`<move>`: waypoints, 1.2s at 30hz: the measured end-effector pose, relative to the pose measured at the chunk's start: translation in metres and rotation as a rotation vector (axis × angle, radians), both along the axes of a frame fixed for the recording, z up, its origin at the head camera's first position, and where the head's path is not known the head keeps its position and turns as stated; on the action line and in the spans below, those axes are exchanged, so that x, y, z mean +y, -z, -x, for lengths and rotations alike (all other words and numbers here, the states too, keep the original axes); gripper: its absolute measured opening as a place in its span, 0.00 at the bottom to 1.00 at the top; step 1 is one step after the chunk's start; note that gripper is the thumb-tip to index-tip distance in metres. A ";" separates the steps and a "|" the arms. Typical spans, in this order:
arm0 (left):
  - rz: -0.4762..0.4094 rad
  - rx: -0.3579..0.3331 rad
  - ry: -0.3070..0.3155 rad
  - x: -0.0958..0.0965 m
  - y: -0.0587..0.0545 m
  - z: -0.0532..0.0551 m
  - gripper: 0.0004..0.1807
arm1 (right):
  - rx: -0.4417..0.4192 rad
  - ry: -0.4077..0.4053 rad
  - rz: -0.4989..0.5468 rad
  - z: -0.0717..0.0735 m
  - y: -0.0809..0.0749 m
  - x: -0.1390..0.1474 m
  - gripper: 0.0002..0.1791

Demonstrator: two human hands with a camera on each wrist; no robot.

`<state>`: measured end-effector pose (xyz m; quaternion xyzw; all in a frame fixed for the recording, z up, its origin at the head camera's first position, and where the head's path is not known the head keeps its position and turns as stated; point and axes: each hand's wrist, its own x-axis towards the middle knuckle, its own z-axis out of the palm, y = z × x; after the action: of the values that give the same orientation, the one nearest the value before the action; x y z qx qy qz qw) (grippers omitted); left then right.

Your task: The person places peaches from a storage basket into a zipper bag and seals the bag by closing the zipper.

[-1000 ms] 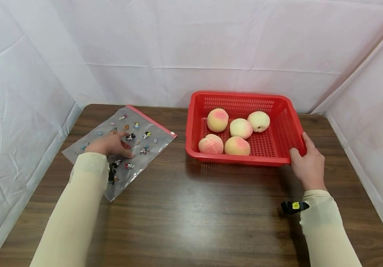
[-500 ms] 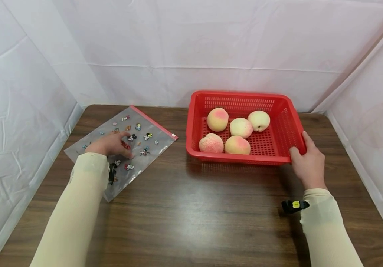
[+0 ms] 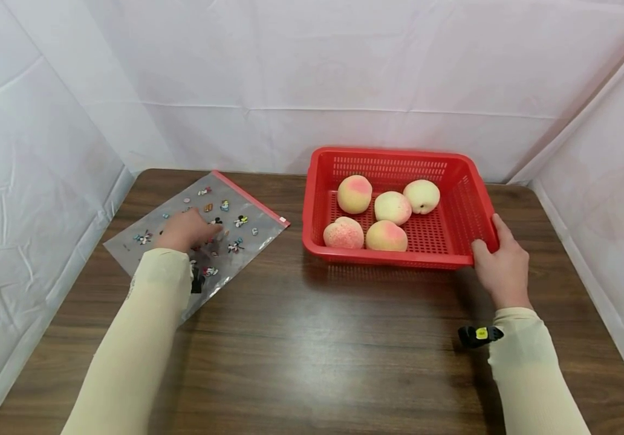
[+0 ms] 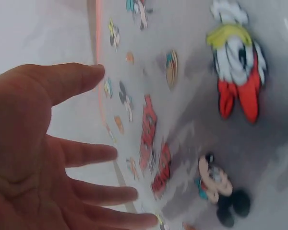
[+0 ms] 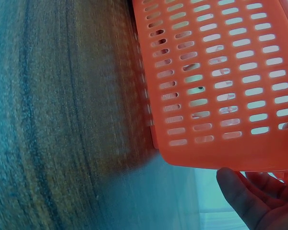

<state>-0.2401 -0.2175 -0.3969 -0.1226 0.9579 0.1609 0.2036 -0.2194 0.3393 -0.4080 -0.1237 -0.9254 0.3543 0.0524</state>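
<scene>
A clear zip bag (image 3: 262, 231) printed with small cartoon figures and edged by a red zip strip lies flat on the left of the table. Over its middle is my left hand (image 3: 183, 232); the left wrist view has its fingers (image 4: 93, 194) spread and straight, with nothing held. My right hand (image 3: 503, 269) grips the near right corner of a red plastic basket (image 3: 432, 261), thumb over the rim. Several peaches sit in the basket, among them a blushed yellow peach (image 3: 354, 194) and a pale one (image 3: 422, 197). The right wrist view shows the slotted basket wall (image 5: 209, 155).
A brown wood-grain table (image 3: 312, 350) bears everything. White cloth (image 3: 268, 72) hangs behind it and along both sides. A black wrist strap (image 3: 479, 336) with a yellow mark is at the right cuff.
My left hand has shifted slightly right and up over the bag, and its fingers now cover other printed figures. The bag slid a little right earlier on. My right hand and the basket stay put.
</scene>
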 end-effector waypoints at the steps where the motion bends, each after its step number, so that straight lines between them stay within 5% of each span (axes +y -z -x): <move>1: -0.004 -0.012 -0.022 0.002 0.000 -0.001 0.32 | -0.002 0.001 0.000 0.000 0.000 0.000 0.38; 12: 0.005 -0.098 -0.102 0.014 0.001 -0.003 0.37 | 0.003 0.017 0.018 -0.003 0.003 0.001 0.37; 26: -0.035 -0.136 -0.053 0.007 0.006 0.000 0.33 | 0.004 0.012 0.018 -0.002 0.001 -0.001 0.37; 36: -0.005 -0.128 0.020 0.004 0.003 0.002 0.47 | -0.003 0.020 0.029 -0.002 0.000 -0.002 0.38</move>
<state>-0.2420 -0.2137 -0.3997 -0.1227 0.9437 0.1531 0.2665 -0.2172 0.3377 -0.4082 -0.1342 -0.9189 0.3672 0.0528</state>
